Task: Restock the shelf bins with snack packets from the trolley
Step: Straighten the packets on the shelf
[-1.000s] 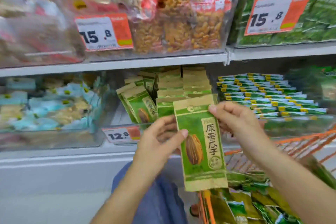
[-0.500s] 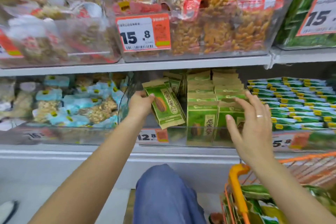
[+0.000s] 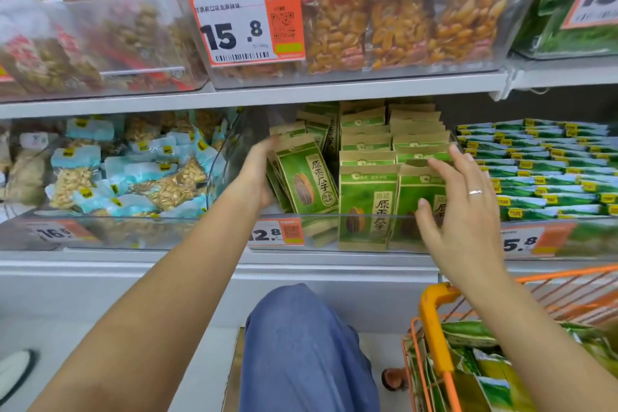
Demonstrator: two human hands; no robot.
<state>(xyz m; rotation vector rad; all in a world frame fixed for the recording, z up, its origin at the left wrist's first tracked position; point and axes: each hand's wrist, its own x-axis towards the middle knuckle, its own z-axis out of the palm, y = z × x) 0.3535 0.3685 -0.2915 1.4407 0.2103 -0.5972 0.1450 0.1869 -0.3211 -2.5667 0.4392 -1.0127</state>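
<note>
The bin [image 3: 334, 237] is open at its top, under the upper shelf [image 3: 267, 95]. Upright packets [image 3: 368, 204] fill its 3 o'clock side. At 9 o'clock a tilted stack [image 3: 306, 177] leans beside a gap along the clear wall [image 3: 230, 157]. The trolley [image 3: 434, 318] blocks 5 o'clock.

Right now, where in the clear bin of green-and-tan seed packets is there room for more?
Free: the gap at the clear plastic bin front left, between its left wall and the tilted packets the left hand grips. Crowded: the upright packet rows under the right hand.
</note>
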